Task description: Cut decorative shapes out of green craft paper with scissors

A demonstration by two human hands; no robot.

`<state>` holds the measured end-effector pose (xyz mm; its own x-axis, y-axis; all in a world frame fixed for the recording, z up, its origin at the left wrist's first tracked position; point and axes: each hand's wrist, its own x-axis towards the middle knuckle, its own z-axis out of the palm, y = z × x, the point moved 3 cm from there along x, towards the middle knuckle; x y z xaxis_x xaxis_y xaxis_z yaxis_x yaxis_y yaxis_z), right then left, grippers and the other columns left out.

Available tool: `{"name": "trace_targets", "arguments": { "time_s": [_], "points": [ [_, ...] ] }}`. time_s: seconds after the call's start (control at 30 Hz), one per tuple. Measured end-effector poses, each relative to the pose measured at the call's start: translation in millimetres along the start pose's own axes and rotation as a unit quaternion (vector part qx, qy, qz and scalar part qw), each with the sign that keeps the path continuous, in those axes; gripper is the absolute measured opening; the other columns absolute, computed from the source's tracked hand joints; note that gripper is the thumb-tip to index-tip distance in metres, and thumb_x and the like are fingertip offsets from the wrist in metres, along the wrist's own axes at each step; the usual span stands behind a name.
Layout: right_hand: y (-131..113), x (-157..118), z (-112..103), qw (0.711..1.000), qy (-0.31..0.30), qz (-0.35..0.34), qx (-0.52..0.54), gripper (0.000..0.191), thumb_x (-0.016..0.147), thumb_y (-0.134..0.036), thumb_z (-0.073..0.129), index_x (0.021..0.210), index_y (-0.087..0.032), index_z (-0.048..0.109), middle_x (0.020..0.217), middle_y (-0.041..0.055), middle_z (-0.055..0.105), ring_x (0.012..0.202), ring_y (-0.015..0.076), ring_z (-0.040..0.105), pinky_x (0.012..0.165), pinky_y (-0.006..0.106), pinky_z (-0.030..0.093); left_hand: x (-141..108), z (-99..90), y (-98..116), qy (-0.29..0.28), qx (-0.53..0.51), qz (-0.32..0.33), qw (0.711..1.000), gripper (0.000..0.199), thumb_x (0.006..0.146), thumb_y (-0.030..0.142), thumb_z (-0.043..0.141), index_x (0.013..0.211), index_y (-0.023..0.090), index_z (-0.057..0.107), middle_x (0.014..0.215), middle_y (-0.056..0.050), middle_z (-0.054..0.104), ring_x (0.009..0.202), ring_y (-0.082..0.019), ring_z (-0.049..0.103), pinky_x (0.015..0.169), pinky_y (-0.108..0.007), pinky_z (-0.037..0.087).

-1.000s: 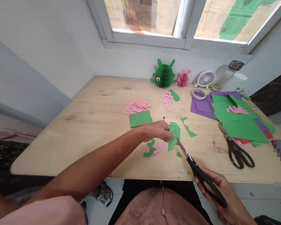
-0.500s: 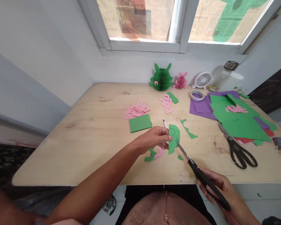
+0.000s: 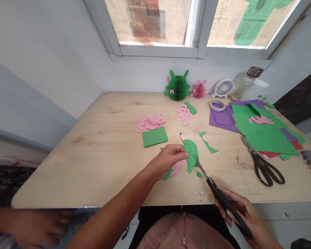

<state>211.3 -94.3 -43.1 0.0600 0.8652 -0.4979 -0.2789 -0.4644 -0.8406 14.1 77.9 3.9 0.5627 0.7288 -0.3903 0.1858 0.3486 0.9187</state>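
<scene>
Between the thumb and fingers of my left hand [image 3: 172, 157] is a piece of green paper [image 3: 192, 152] with curved outlines drawn on it. My right hand [image 3: 242, 209] grips black-handled scissors [image 3: 217, 192], their blades at the paper's right side. Whether the blades are parted is hard to make out. Under and beside my left hand lie pink paper scraps [image 3: 177, 168] and a green scrap [image 3: 167, 174]. A small green offcut [image 3: 199, 174] rests just below the held paper, and a long green offcut [image 3: 208, 143] lies to its right. A pen [image 3: 181, 136] is partly hidden behind the paper.
A folded green paper [image 3: 155, 136] sits by a heap of pink cutouts [image 3: 151, 122]. A second pair of scissors [image 3: 266, 169] lies right, near stacked coloured sheets [image 3: 264, 138]. Tape [image 3: 217, 105], a fan [image 3: 223, 88] and a bottle [image 3: 248, 83] stand behind. Another person's hand [image 3: 38, 226] is lower left.
My left hand has moved slightly down and left, and the green paper has tilted, with a cut strip hanging at its lower edge. The other person's hand has come into view at lower left.
</scene>
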Motion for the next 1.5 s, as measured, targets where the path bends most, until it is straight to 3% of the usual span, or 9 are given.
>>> {"name": "trace_targets", "arguments": {
  "time_s": [0.33,0.5,0.77,0.93,1.07,1.13,1.27,1.5],
  "points": [
    [16.3,-2.4,0.6,0.996,-0.045,0.008,0.076,0.053,0.062,-0.04,0.083,0.112,-0.028,0.071,0.082,0.0053,0.068,0.06,0.0131,0.053,0.047,0.02,0.04,-6.2,13.3,-21.8,0.043,-0.14,-0.004,0.989,0.026,0.068,0.037,0.068,0.063,0.017,0.053,0.067,0.0,0.056,0.072,-0.015,0.055,0.069,-0.028,0.038],
    [15.4,-2.1,3.7,0.996,-0.033,-0.005,0.088,0.053,0.061,-0.043,0.083,0.11,-0.027,0.072,0.081,0.0059,0.069,0.057,0.0117,0.051,0.046,0.02,0.04,-11.6,23.8,-24.6,0.038,-0.204,0.009,0.978,0.019,0.068,0.033,0.07,0.067,0.015,0.064,0.071,-0.004,0.065,0.071,-0.016,0.059,0.079,-0.032,0.042],
    [15.8,-1.2,4.6,0.996,-0.029,-0.011,0.088,0.056,0.06,-0.042,0.084,0.111,-0.025,0.072,0.081,0.0066,0.069,0.058,0.0119,0.049,0.045,0.02,0.038,-10.9,28.4,-27.2,0.035,-0.212,0.037,0.976,0.018,0.073,0.032,0.067,0.079,0.015,0.067,0.078,-0.006,0.069,0.076,-0.017,0.062,0.08,-0.032,0.044],
    [22.1,-1.1,-0.4,0.998,-0.036,0.012,0.057,0.052,0.063,-0.039,0.083,0.112,-0.026,0.071,0.079,0.0063,0.069,0.056,0.0116,0.05,0.045,0.02,0.036,-6.1,20.1,-24.7,0.087,-0.237,0.034,0.967,0.019,0.069,0.033,0.069,0.074,0.015,0.063,0.071,-0.005,0.068,0.067,-0.016,0.062,0.072,-0.03,0.046],
    [26.8,-9.5,-8.4,0.999,-0.02,0.019,0.034,0.055,0.061,-0.044,0.083,0.112,-0.026,0.072,0.076,0.0065,0.069,0.053,0.0127,0.052,0.045,0.022,0.036,-3.7,3.7,-15.3,0.09,-0.226,0.058,0.968,0.015,0.066,0.028,0.07,0.071,0.015,0.063,0.068,-0.003,0.065,0.062,-0.013,0.058,0.067,-0.027,0.045],
    [23.3,-14.1,-12.6,0.999,-0.014,0.001,0.037,0.059,0.057,-0.044,0.084,0.111,-0.025,0.072,0.075,0.0064,0.069,0.054,0.0135,0.052,0.046,0.024,0.038,-3.6,-4.1,-10.7,0.069,-0.195,0.059,0.977,0.012,0.064,0.024,0.07,0.068,0.015,0.062,0.065,-0.001,0.063,0.058,-0.011,0.055,0.061,-0.024,0.043],
    [-2.0,-11.3,-10.4,0.995,0.002,-0.047,0.089,0.056,0.056,-0.042,0.085,0.108,-0.026,0.072,0.08,0.0083,0.069,0.055,0.0139,0.052,0.045,0.024,0.038,-3.8,-10.6,-4.5,-0.027,-0.132,0.041,0.99,0.012,0.064,0.021,0.068,0.072,0.015,0.063,0.069,-0.003,0.064,0.059,-0.012,0.056,0.055,-0.024,0.04],
    [-60.0,33.3,34.8,0.982,0.023,-0.132,0.132,0.044,0.058,-0.028,0.087,0.1,-0.023,0.073,0.078,0.0052,0.067,0.06,0.0137,0.053,0.047,0.022,0.042,-3.6,-8.0,0.1,-0.126,-0.052,0.005,0.991,0.017,0.061,0.018,0.071,0.068,0.016,0.055,0.059,0.003,0.053,0.052,-0.008,0.046,0.051,-0.021,0.034]
  ]
}}
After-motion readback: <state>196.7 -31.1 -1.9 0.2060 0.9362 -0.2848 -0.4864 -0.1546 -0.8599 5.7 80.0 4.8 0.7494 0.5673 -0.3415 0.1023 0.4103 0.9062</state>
